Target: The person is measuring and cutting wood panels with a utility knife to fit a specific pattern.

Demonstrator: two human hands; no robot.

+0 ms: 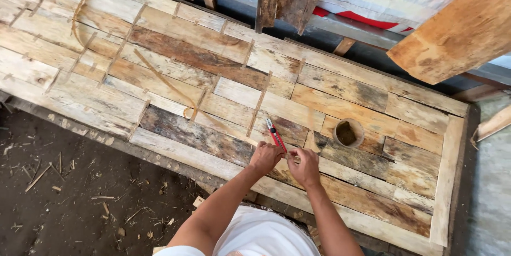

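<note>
Head view: both hands met low over the patchwork wooden panel (175, 69).
Left hand (265, 157): fist closed round the red utility knife (275, 135), and there it was, the handle sticking up and away past the knuckles.
Right hand (305, 166): fingers curled, touching the left beside the knife; anything pinched, cannot tell.
Nearby: small round cup (348, 132) standing on the boards, right of the knife.
</note>
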